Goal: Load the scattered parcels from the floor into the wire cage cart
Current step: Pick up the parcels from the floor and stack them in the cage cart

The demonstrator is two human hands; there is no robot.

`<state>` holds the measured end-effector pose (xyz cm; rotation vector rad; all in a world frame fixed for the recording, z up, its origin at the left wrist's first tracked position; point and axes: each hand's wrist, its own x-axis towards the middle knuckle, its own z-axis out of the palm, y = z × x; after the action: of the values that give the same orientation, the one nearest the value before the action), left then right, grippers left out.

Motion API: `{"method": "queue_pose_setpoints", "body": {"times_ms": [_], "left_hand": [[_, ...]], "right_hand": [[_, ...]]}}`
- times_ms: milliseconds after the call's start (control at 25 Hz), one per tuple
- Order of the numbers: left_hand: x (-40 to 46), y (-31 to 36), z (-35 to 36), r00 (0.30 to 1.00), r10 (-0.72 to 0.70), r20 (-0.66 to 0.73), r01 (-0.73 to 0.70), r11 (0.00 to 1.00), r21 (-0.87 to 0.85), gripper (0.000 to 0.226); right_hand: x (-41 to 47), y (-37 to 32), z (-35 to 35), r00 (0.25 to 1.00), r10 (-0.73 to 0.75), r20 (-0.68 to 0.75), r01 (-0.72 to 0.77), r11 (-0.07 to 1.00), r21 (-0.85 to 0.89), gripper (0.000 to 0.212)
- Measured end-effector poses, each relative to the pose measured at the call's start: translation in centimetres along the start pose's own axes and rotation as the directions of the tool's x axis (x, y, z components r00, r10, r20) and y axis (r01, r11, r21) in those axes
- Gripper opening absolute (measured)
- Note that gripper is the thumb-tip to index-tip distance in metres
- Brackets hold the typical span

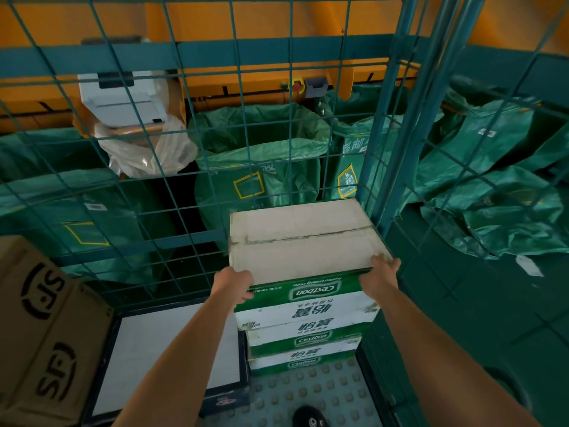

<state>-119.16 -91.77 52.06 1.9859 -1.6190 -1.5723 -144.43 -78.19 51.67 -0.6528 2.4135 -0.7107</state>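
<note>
Far left, near: brown corrugated cardboard box with black SF logos [40, 334] inside the teal wire cage cart [172, 192], against its left side. Just right of it, flat dark-edged parcel with a white top face [166, 355] lying on the cart's studded grey floor [308, 392]. Left hand [234, 286] grips the near-left corner of the green-and-white Cestbon water carton with a plain beige top [304, 238], fingers curled under the edge. That carton sits on top of a stack of matching green-and-white cartons [304, 349] in the far-right corner of the cart, beside the corner post. Right hand [383, 272] grasps the near-right corner, fingers over the top edge. Black shoe [309, 419] at the bottom edge. Beyond the mesh: white printer-like device [123, 100], green woven mail sacks [261, 155], more heaped at right.
</note>
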Motion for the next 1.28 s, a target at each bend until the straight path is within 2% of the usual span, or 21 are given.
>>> {"method": "queue_pose_setpoints", "body": {"times_ms": [120, 240, 360, 520, 600, 680, 760, 800, 920, 1080, 1280], "left_hand": [[-0.3, 0.1, -0.4, 0.998, 0.017, -0.052, -0.016, 1.000, 0.019, 0.038], [-2.5, 0.3, -1.4, 1.000, 0.020, 0.001, -0.020, 0.998, 0.062, 0.040], [-5.0, 0.5, -2.8, 0.992, 0.123, -0.034, -0.117, 0.982, 0.145, 0.055], [-12.8, 0.4, -5.2, 0.983, 0.183, 0.026, -0.184, 0.981, 0.061, 0.040], [-17.3, -0.3, -6.8, 0.952, 0.306, -0.007, -0.301, 0.940, 0.159, 0.035], [-21.8, -1.5, -8.2, 0.903, 0.422, -0.081, -0.389, 0.882, 0.265, 0.031], [-25.5, -3.0, -9.0, 0.879, 0.465, -0.100, -0.422, 0.860, 0.288, 0.029], [-27.2, -4.0, -9.2, 0.876, 0.469, -0.108, -0.427, 0.860, 0.279, 0.028], [-30.6, -8.1, -9.8, 0.898, 0.418, -0.136, -0.380, 0.894, 0.240, 0.022], [-33.7, -14.2, -11.0, 0.950, 0.267, -0.164, -0.239, 0.955, 0.174, 0.012], [-37.7, -21.8, -12.4, 0.943, 0.087, -0.321, -0.057, 0.993, 0.102, 0.026]], "right_hand": [[-0.1, -0.1, 0.2, 1.000, 0.027, 0.015, -0.027, 1.000, -0.008, 0.068], [-1.7, -0.8, -0.5, 1.000, 0.016, 0.024, -0.016, 1.000, 0.010, 0.064], [-5.0, -2.6, -1.9, 1.000, -0.019, 0.006, 0.019, 0.999, 0.029, 0.060], [-12.5, -5.3, -4.6, 0.993, -0.110, 0.041, 0.106, 0.990, 0.093, 0.052], [-17.2, -5.8, -6.1, 0.984, -0.174, 0.033, 0.169, 0.978, 0.120, 0.048], [-21.5, -6.0, -7.3, 0.973, -0.229, 0.032, 0.222, 0.965, 0.139, 0.036], [-25.1, -5.7, -7.9, 0.963, -0.268, 0.037, 0.259, 0.953, 0.159, 0.011], [-26.7, -5.4, -8.0, 0.957, -0.288, 0.035, 0.280, 0.948, 0.150, 0.009], [-30.1, -4.9, -7.0, 0.956, -0.281, 0.084, 0.270, 0.955, 0.123, 0.021], [-33.1, -4.1, -2.6, 0.927, -0.306, 0.216, 0.289, 0.952, 0.106, 0.012], [-37.2, -4.0, 4.2, 0.838, -0.355, 0.415, 0.345, 0.933, 0.103, 0.018]]}}
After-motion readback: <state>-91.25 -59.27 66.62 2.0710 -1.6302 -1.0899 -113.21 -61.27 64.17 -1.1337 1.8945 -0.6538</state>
